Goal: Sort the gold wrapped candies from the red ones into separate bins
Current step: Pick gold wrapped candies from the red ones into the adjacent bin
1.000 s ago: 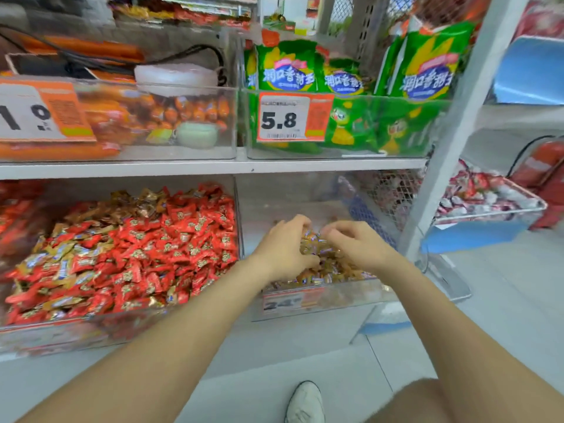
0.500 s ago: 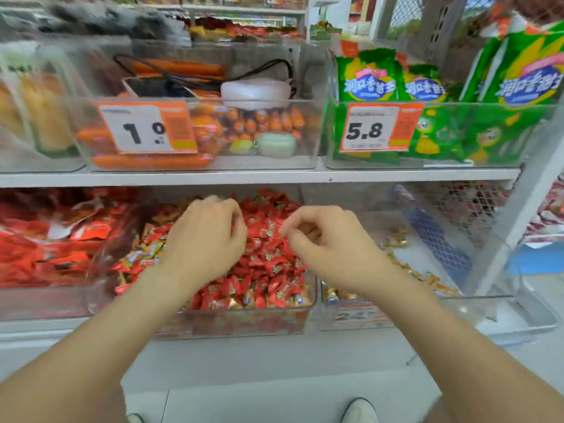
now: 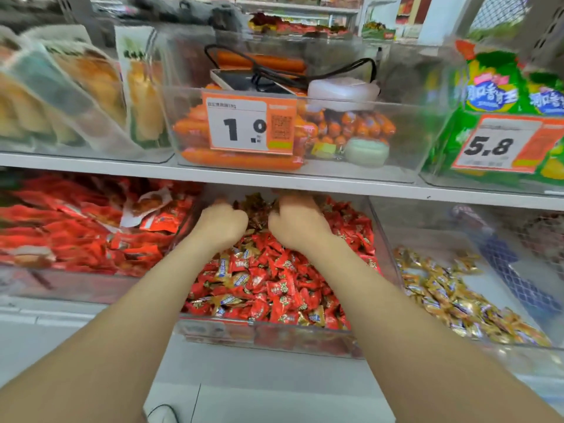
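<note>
- From my remote seat I saw both bare forearms stretched forward and up from the bottom of the view, running side by side under the shelf (image 3: 305,182)
- The left hand (image 3: 221,225) and right hand (image 3: 297,227) sat close together but apart, backs towards me, at the rear of the middle bin (image 3: 274,338)
- Both sets of fingers were curled down into a gold-brown cluster (image 3: 256,209) of wrappers; the fingertips were hidden, so I could not tell whether either hand pinched a candy or closed on nothing
- The red candies (image 3: 283,288) filled most of that clear bin, shiny and crinkled, with a few gold pieces mixed in near the front and left
- The gold candies (image 3: 451,300) already apart lay in a loose strip along the floor of the right bin (image 3: 433,233), just beside the middle one
- A bin of red packets (image 3: 76,227) stood to the left, and a price tag (image 3: 250,126) reading 1.0 hung above
</note>
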`<control>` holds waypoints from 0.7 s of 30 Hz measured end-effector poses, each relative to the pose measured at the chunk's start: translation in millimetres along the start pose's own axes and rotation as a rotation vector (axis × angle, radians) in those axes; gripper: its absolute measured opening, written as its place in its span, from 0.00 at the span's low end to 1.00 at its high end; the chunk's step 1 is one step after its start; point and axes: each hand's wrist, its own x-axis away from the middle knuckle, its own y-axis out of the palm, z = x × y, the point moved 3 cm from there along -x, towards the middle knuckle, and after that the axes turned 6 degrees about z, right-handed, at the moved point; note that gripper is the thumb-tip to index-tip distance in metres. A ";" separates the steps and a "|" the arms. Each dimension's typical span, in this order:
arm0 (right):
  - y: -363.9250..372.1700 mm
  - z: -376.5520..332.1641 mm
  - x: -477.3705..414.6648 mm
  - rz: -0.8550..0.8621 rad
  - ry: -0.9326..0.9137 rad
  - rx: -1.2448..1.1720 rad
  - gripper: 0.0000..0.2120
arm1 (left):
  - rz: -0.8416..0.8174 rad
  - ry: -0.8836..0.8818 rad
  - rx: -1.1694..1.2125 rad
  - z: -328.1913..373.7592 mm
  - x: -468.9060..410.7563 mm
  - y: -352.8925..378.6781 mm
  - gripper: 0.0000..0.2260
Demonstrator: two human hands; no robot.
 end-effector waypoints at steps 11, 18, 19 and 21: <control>20.1 -10.7 -27.7 -0.346 0.067 -0.115 0.14 | -0.147 0.057 0.211 12.7 -29.6 21.0 0.23; 6.0 -13.0 -19.7 -0.252 0.015 -0.184 0.07 | -0.091 0.210 0.334 8.5 -25.6 16.3 0.22; 3.6 -13.9 -17.0 -0.219 -0.020 -0.194 0.08 | -0.060 0.249 0.353 8.4 -23.4 14.4 0.21; -3.3 -15.9 -8.9 -0.177 -0.067 -0.236 0.14 | -0.013 0.335 0.367 11.7 -13.9 9.8 0.19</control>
